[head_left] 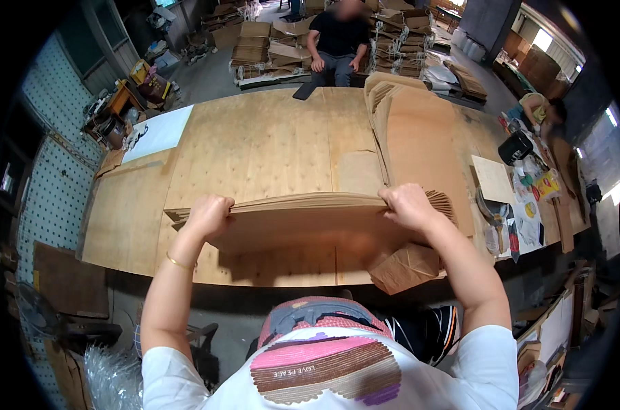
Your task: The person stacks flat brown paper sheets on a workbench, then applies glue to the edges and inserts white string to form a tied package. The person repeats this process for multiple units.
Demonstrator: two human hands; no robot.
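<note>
Brown paper stack, one, many-layered: was held between the two hands, tilted up over the bench, its long upper edge running from one hand to the other. Left hand: was curled tight around that edge near its left end, some of the stack jutting past the knuckles. Right hand: was clenched on the same edge near the right end, with fanned paper edges just beside it. Folded brown paper, one: sat at the bench's near edge, below the right hand. Larger brown paper pile, one: lay beyond the right hand. White sheet, one: lay at the bench's far left, well apart from the left hand
</note>
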